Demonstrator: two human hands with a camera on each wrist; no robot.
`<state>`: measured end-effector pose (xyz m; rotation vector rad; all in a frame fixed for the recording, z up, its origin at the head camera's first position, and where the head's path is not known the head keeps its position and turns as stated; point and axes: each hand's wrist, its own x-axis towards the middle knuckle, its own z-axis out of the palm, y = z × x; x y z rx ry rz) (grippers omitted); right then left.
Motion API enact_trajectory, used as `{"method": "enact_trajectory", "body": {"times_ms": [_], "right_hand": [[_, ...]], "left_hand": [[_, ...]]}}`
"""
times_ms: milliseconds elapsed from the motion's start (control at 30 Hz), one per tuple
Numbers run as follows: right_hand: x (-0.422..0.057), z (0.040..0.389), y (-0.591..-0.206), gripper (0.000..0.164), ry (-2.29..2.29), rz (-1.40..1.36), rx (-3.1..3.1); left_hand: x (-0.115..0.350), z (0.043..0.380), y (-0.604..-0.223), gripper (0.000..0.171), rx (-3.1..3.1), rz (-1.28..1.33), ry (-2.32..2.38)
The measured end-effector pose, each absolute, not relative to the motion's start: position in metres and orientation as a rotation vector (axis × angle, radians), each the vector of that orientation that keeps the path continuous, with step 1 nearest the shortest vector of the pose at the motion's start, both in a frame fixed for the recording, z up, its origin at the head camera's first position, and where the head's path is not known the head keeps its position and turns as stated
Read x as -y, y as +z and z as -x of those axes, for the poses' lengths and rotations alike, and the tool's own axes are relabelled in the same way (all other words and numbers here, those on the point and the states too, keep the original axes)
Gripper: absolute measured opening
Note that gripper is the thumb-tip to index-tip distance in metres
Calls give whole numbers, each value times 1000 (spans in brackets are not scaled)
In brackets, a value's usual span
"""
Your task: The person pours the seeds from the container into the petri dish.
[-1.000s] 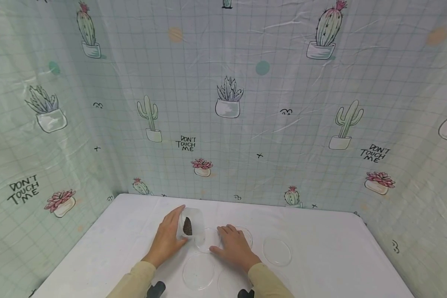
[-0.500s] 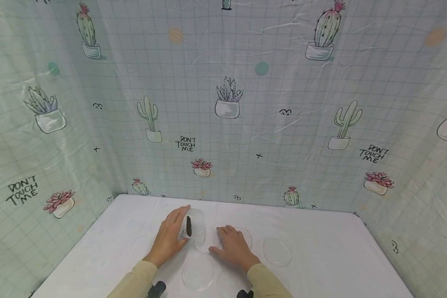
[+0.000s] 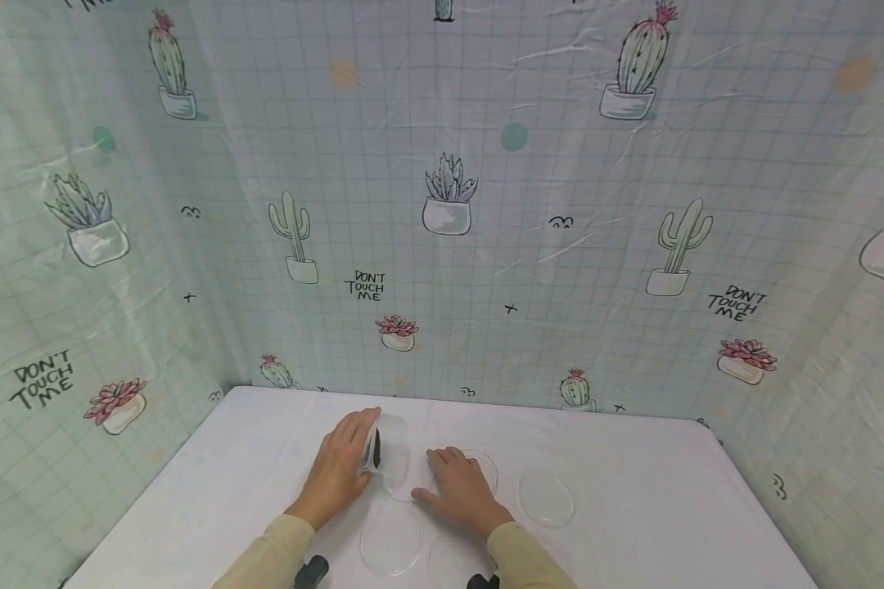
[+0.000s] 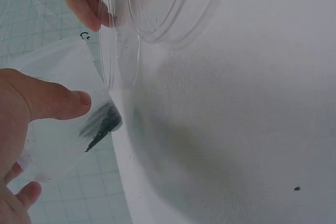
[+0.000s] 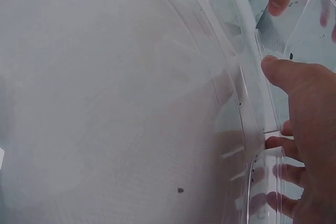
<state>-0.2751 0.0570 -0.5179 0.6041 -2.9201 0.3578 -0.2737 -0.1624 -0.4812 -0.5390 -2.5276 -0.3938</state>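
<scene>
My left hand (image 3: pixel 335 468) grips a clear plastic container (image 3: pixel 394 442), tilted on its side with its mouth toward the right. Dark grains (image 4: pixel 105 125) gather in its lower corner. Just right of and below the container lies a clear round dish (image 3: pixel 405 492). My right hand (image 3: pixel 462 489) rests with spread fingers at the rims of this dish and of another clear dish (image 3: pixel 489 462) behind it. In the right wrist view the thumb (image 5: pixel 283 72) touches a dish rim, while the other fingers lie against a second rim. Whether grains are falling is too small to tell.
More clear round dishes lie on the white table: one dish (image 3: pixel 547 499) to the right, another dish (image 3: pixel 392 540) in front, and a faint dish (image 3: pixel 453 564) by the right sleeve. A dark speck (image 4: pixel 297 188) lies on the white surface. A patterned curtain (image 3: pixel 471 278) surrounds the table.
My left hand has tipped the container further and shifted it slightly right. The visible patch of dark grains has narrowed. The right hand has stayed almost still.
</scene>
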Motion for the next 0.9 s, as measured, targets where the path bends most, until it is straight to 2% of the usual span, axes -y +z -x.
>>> {"method": "enact_trajectory", "body": {"times_ms": [900], "right_hand": [[-55,277,-520,72,355,-593,2922]], "left_hand": [[154,274,-476,109,2492,661,-233]]}}
